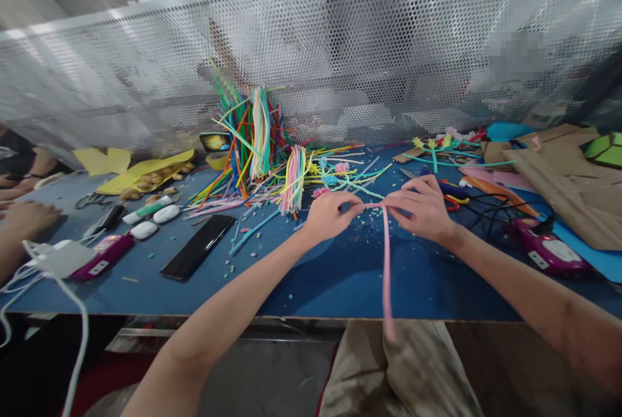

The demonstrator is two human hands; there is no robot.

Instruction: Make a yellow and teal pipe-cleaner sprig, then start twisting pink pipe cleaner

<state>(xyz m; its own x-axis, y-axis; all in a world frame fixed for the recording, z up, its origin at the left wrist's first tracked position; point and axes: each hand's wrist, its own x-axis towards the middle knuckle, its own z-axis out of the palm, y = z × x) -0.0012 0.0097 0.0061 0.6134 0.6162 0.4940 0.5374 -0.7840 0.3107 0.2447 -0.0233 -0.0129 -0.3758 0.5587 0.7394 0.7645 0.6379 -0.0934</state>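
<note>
Between my two hands a pink pipe cleaner (387, 268) is held, its long end hanging down past the table's front edge. My left hand (333, 215) pinches one end of it between thumb and forefinger. Close by on the right, my right hand (418, 208) pinches the same pipe cleaner where it bends downward. Just beyond my fingers lie loose green and yellow pipe cleaners, with a blue fuzzy flower (329, 177) and a pink fuzzy flower (341, 168) among them. Small clipped bits are scattered on the blue table (311, 281) beneath my hands.
A bundle of colourful pipe cleaners (260, 135) leans on the perforated metal screen (369, 48). A black phone (198, 247) lies to the left, near a purple power strip (104, 256). Pliers (454, 191) and another purple device (549, 245) are at right. Another person's hand (32, 217) rests far left.
</note>
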